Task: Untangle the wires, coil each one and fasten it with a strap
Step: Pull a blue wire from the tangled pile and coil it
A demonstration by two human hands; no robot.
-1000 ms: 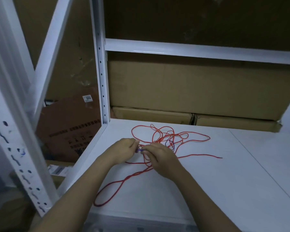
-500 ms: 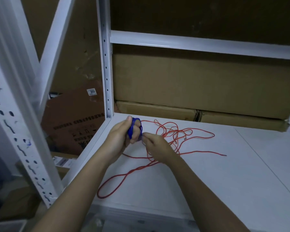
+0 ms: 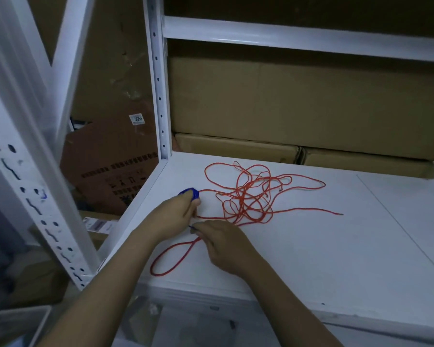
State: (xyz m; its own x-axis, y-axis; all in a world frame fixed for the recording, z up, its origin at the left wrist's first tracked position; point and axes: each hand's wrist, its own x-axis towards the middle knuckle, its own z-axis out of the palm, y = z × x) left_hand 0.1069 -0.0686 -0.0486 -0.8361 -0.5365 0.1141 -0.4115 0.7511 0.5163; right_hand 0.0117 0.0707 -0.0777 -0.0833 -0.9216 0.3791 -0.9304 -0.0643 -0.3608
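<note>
Lowered toward the shelf's (image 3: 311,246) left edge, left hand (image 3: 172,216) grips the small, light blue coil (image 3: 189,192) while right hand (image 3: 226,244) pinches its limp tail; the soft red wire (image 3: 248,199) lies tangled

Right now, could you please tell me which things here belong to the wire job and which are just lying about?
Part of the job:
- tangled red wire on the white shelf
- small blue wire coil, held by the left hand
- right hand, pinching the blue wire's end

Lying about:
- brown cardboard boxes
- printed carton

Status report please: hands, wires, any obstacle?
Left hand grips blue coil. Right hand pinches its loose end. Red wire tangled on shelf. No obstacle seen.
</note>
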